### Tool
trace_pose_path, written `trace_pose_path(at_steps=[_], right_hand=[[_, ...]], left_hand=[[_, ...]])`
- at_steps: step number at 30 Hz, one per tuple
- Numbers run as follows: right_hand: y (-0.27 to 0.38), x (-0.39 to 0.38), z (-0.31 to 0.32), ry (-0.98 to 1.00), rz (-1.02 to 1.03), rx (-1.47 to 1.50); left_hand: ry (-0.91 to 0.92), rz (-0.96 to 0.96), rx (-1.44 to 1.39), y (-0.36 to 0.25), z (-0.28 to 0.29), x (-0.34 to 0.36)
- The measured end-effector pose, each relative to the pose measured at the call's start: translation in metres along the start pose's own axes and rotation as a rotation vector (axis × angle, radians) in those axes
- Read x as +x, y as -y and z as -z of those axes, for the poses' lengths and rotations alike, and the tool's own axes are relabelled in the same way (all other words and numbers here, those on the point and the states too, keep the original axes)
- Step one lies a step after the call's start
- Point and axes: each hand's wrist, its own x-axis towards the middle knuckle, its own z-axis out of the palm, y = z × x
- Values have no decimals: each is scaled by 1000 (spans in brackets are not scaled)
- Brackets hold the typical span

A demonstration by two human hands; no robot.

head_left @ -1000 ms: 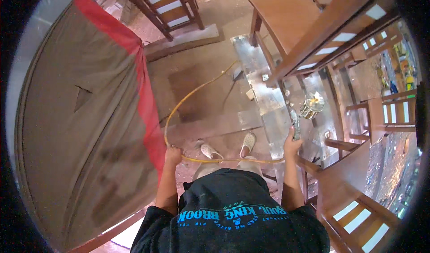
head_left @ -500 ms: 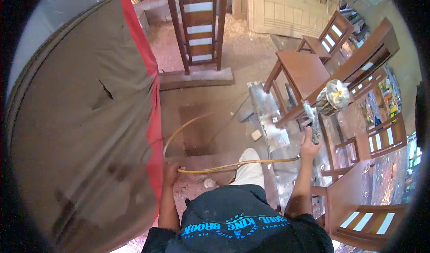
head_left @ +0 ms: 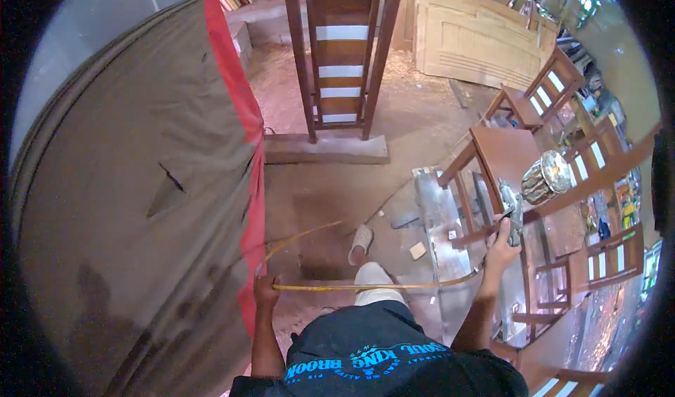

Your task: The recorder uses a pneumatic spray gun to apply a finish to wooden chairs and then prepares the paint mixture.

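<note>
My right hand [head_left: 500, 249] is closed around the grip of a metal spray gun [head_left: 514, 222]. A paint-smeared cup [head_left: 546, 178] is attached to the gun, in front of a brown wooden chair [head_left: 500, 154]. From below the gun a yellowish air hose [head_left: 380, 286] crosses in front of my body to my left hand [head_left: 266, 293]. My left hand is closed around the hose, beside the red edge of a brown cloth. Past that hand the hose loops away over the floor.
The brown cloth [head_left: 133, 186] hangs along the left. A slatted brown chair back [head_left: 343, 66] stands upright ahead on a low block [head_left: 330, 150]. Planks [head_left: 439, 221] lie under the chair at right. More chairs [head_left: 608, 260] stand farther right; a pale door panel [head_left: 485, 38] leans behind.
My view has shifted, and one foot now shows stepped forward. My right hand has carried the spray gun slightly right. My left hand still grips the hose, now straighter across my body.
</note>
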Motion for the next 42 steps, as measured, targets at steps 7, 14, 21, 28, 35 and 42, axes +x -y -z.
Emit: trace_pose_path(at_steps=[7,14,21,28,35,42], right_hand=[[-60,109,-149,50,-43,-118],[-60,170,-232,310,64,-225],[-25,173,-280,332,-55,-320],[-15,120,-305,-55,-394,-278],[7,54,-333,-270,-377,-281],[11,18,-352,-337,-231,-219]], left_hand=[[-34,-42,-222,2,-41,106],[405,6,24,-16,-27,264],[542,-273,-108,-59,-88,417],[-324,-869,317,-324,66,674],[-413,-1177,763,-341,87,834],[-501,-1369,997,-351,93,862]])
